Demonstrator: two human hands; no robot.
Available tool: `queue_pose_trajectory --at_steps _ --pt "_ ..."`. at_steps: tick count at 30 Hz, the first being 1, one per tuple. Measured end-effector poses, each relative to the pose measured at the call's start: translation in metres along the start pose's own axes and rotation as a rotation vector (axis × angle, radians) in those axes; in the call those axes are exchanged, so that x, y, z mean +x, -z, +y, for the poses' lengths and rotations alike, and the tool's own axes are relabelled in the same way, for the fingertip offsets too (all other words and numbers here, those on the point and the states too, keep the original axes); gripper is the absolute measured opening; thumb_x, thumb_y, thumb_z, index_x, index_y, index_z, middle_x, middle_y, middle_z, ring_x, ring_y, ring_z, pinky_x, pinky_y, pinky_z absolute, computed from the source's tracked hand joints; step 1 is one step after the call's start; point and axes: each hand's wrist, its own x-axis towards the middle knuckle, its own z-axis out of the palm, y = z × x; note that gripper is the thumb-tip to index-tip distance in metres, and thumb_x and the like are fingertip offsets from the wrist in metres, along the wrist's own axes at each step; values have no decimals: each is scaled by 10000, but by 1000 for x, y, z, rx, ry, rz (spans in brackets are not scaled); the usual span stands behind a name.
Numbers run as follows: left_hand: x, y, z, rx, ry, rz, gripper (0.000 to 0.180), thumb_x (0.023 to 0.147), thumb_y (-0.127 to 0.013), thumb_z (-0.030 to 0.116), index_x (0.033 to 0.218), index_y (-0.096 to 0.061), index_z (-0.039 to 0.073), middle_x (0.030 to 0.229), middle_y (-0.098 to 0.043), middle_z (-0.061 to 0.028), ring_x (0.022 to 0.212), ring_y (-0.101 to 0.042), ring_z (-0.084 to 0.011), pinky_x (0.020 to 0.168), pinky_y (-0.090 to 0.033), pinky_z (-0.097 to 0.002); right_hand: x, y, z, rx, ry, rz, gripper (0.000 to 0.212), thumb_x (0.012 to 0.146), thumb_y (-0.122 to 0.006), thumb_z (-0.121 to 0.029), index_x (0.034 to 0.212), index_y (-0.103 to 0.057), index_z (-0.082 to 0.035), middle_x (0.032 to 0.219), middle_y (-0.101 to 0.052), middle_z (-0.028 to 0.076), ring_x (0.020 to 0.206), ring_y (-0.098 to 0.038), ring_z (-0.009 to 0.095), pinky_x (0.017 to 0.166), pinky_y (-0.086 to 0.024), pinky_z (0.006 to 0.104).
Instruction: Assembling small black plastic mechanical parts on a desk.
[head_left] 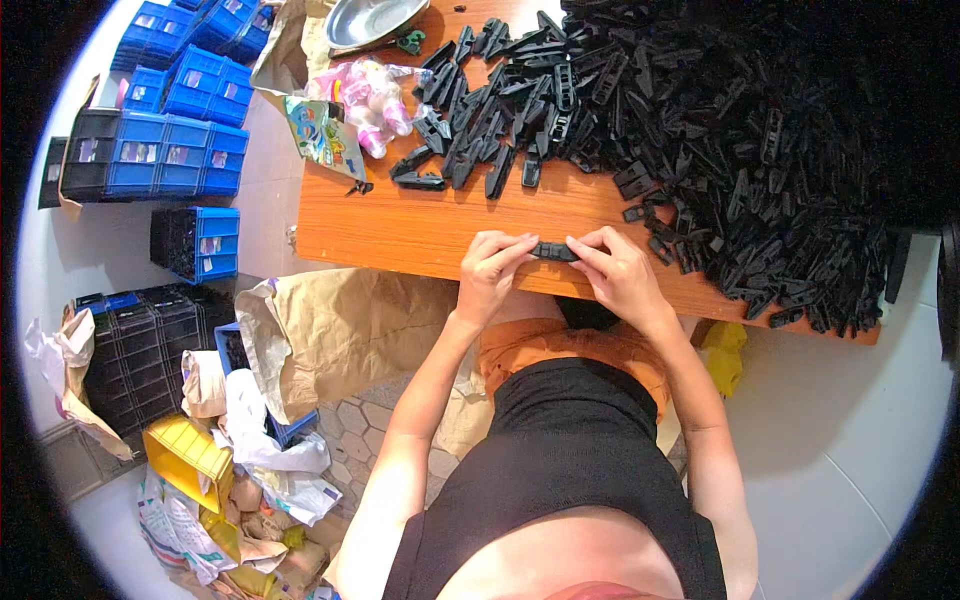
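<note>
Between my two hands, close to the table's near edge, is a small black plastic clip-like part (pixel 555 251). My left hand (pixel 490 268) pinches its left end between thumb and fingers. Its right end is gripped the same way by my right hand (pixel 615 268). A large heap of similar black plastic parts (pixel 720 150) covers the right side of the wooden table (pixel 400 222). A looser group of black clips (pixel 490 120) lies beyond my hands. Fine details of the held part are too small to make out.
Far left on the table are a metal bowl (pixel 375 22), pink-and-white bottles (pixel 370 100) and a colourful packet (pixel 325 140). Blue crates (pixel 170 155) are stacked along the left wall. A brown paper sack (pixel 330 335) stands by the table edge, near a yellow bin (pixel 190 460).
</note>
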Motion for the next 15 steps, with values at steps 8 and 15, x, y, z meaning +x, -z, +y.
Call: queue_pose_trajectory --at_steps 8,15 --pt "5 -6 0 -118 -19 -91 338 703 -735 17 1033 -713 87 943 -687 -54 853 -595 -235 765 -491 -335 -3 -11 4 14 46 91 313 726 -708 -13 1037 -676 -38 879 -598 99 810 -594 281 717 -488 370" --pt "61 -1 -17 405 143 319 216 852 -671 137 1046 -632 51 1001 -623 -108 897 -571 -308 810 -456 -395 -14 38 -16 39 117 -94 212 787 -689 -103 989 -656 -48 952 -600 102 914 -595 298 768 -490 376"
